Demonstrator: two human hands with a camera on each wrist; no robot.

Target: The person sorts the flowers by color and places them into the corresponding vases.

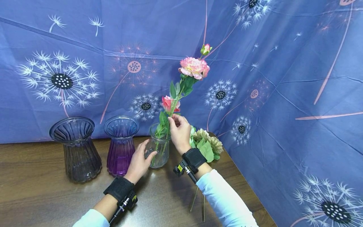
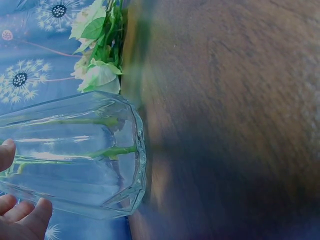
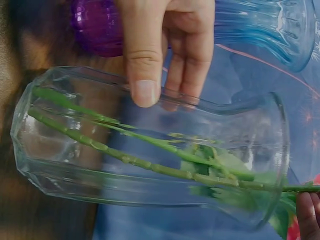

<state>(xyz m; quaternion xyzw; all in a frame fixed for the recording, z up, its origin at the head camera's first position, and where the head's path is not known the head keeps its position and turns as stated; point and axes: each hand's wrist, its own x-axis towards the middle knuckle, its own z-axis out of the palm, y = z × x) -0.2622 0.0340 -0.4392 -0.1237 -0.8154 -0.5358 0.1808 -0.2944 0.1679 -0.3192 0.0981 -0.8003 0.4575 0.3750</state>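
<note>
A clear glass vase (image 1: 160, 151) stands upright on the wooden table, with green stems (image 3: 150, 162) inside reaching down to its base. My left hand (image 1: 141, 160) holds the vase's left side, thumb in front and fingers towards the back. Just above the rim, my right hand (image 1: 180, 132) pinches a flower stem between thumb and fingers. That stem leans right and bears a large pale-pink bloom (image 1: 194, 67) with a small bud (image 1: 206, 49) above it. Lower down, close over the vase mouth, is a coral-pink flower (image 1: 170, 104) with green leaves. Only the right hand's fingertips (image 3: 309, 215) show in the right wrist view.
To the left stand a purple-and-blue glass vase (image 1: 121, 146) and a dark grey glass vase (image 1: 80, 154). Greenish artificial flowers (image 1: 208, 143) lie right of the clear vase, their stems (image 1: 203, 208) pointing towards the front. A blue dandelion-print cloth (image 1: 170, 28) hangs behind and along the right.
</note>
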